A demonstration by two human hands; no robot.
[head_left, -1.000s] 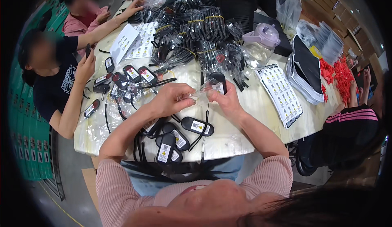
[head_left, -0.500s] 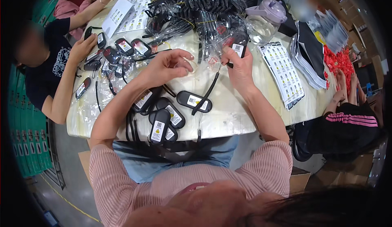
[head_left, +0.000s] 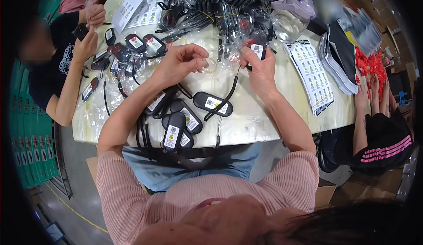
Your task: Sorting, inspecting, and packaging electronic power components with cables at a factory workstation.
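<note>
My right hand [head_left: 262, 71] grips a black oval handheld device [head_left: 257, 50] with a white label. A black wrist strap [head_left: 229, 93] hangs below that hand, its thin cord end at my fingers. To its left, my left hand [head_left: 183, 64] hovers over the table with loosely curled fingers, a gap between thumb and forefinger, and nothing visible in them. A thin yellowish band [head_left: 212, 65] shows beside its fingertips. Below lies a labelled black device [head_left: 213, 103], crossed by the strap. More such devices [head_left: 175, 132] overlap near the table's front edge, with straps hanging over it.
Bagged black devices [head_left: 229, 22] are heaped at the back. Label sheets [head_left: 311, 75] and a clear jug with a lilac lid [head_left: 291, 20] stand right. Loose devices in plastic [head_left: 119, 53] lie left, near a co-worker's hands [head_left: 88, 36]. Another person's arms reach red pieces [head_left: 372, 71].
My left hand has shifted slightly, its thumb and fingers drawing closer. My right hand keeps its device. The co-worker at left has raised a device and plastic bag off the table.
</note>
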